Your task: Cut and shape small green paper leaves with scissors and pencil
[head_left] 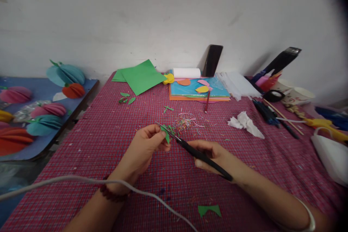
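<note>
Between thumb and fingers, my left hand (152,139) pinches a small piece of green paper (166,135). My right hand (210,156) is closed around the black handles of a pair of scissors (195,152), whose blades reach left to the green paper. Just beyond the blades lies a heap of thin multicoloured paper shreds (187,121). Cut green leaf shapes (131,100) rest at the back left, near green paper sheets (144,76). A curved green scrap (209,210) sits close to me, below my right hand.
A stack of coloured paper (187,88) with petal shapes stands at the back, with a phone (213,60) propped behind. Crumpled tissue (246,123), pens (266,112) and a yellow glue gun (323,125) lie right. A white cable (119,182) crosses in front. Paper fruit shapes (49,125) cover the left table.
</note>
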Motion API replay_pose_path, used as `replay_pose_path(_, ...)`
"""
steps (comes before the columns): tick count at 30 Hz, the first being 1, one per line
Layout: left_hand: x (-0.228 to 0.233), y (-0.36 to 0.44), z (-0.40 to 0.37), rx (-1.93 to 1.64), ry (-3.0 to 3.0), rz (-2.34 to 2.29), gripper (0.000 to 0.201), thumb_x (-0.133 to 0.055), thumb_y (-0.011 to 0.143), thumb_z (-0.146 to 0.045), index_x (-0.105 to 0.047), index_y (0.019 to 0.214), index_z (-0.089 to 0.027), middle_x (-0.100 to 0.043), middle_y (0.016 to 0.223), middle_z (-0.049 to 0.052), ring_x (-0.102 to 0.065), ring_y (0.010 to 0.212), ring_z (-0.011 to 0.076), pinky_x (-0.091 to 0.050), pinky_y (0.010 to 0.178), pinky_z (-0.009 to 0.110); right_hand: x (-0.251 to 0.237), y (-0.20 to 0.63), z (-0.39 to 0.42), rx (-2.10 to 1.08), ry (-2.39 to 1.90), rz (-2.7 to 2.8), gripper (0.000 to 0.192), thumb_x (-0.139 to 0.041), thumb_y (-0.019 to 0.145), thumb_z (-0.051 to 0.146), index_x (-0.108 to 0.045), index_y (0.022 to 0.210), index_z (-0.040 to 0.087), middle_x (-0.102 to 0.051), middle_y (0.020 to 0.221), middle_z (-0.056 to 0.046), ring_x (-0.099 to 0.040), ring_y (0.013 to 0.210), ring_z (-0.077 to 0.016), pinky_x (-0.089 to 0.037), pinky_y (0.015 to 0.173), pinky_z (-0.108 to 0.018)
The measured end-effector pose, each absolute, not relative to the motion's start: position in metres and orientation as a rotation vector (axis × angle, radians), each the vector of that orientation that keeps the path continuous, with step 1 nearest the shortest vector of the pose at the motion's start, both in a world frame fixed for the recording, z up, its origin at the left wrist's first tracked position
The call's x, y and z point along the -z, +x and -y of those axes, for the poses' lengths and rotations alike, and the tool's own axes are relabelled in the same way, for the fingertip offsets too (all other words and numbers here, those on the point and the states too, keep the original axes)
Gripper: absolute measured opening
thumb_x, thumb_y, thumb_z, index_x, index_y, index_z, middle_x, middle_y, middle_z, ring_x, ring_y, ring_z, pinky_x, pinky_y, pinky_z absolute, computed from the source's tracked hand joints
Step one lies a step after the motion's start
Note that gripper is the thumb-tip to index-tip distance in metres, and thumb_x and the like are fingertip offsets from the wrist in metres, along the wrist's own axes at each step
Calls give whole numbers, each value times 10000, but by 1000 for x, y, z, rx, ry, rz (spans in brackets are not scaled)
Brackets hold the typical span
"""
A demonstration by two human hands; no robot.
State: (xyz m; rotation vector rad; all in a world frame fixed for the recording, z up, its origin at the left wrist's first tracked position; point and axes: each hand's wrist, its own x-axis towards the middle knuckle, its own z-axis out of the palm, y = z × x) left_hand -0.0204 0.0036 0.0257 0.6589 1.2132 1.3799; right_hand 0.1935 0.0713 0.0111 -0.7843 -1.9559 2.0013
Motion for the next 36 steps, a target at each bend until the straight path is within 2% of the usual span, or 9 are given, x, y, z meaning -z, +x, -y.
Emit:
replay_pose_path(6,-25,-20,-5,-1384,645,-1199,205,-697,665,-280,-555,593,-150,-619,542,-9,-568,488,90,-482,514,209,-11,193,-70,-1941,-803,1998,491,-708,751,384,-614,1202,215,-615,964,-46,-529,809,-146,-438,710,-270)
replay_pose_path(11,-26,-19,-5,-1390,643,-1193,203,-706,659,-268,-550,593,-156,-621,539,-13,-569,484,91,-482,514,209,-16,191,-69,-1899,-853,2048,487,-684,762,411,-611,1196,204,-641,921,-40,-557,734,-134,-446,636,-257)
replay_pose_path(14,-27,-19,-4,-1386,650,-1216,193,-715,660,-264,-568,601,-154,-630,551,-6,-577,498,95,-484,521,211,-23,196,-81,-1774,-866,2094,480,-677,766,392,-594,1205,216,-664,1028,-50,-614,854,-172,-485,720,-286)
replay_pose_path(17,-27,-19,-3,-1398,656,-1239,173,-727,663,-268,-608,627,-148,-648,600,4,-586,535,97,-481,524,205,-29,211,-109,-1273,-980,2249,453,-605,816,308,-549,1259,233,-630,1193,-58,-607,1018,-205,-476,874,-335)
replay_pose_path(21,-25,-17,-2,-1434,677,-1216,136,-746,657,-243,-640,657,-157,-644,612,-5,-572,534,89,-472,516,200,-25,243,-154,-288,-1303,2530,443,-524,831,208,-545,1273,203,-638,1166,-84,-595,1014,-242,-471,882,-379)
replay_pose_path(26,-25,-9,0,-1504,755,-1169,92,-752,642,-183,-673,689,-182,-612,610,-33,-540,486,65,-442,480,184,-21,257,-166,-98,-1407,2481,303,-557,832,247,-624,1124,202,-607,1062,-98,-535,1024,-284,-391,962,-485)
replay_pose_path(29,-24,-2,0,-1570,806,-1125,79,-754,633,-172,-693,676,-200,-592,653,-37,-527,496,62,-434,454,182,-29,234,-135,-436,-1194,2243,218,-501,893,315,-636,1024,204,-601,1031,-92,-526,1024,-255,-376,962,-432)
replay_pose_path(33,-17,6,-1,-1575,893,-1071,80,-758,639,-170,-723,685,-226,-550,619,-34,-515,515,71,-428,451,185,-34,190,-83,-1662,-727,1941,323,-417,929,443,-584,921,167,-619,789,-26,-578,700,-130,-480,651,-280)
replay_pose_path(36,-11,11,-1,-1570,925,-1053,75,-759,654,-184,-733,699,-239,-535,604,-32,-513,535,80,-430,461,188,-30,173,-66,-1941,-676,1777,298,-499,887,448,-544,865,154,-574,706,8,-535,597,-84,-442,556,-225)
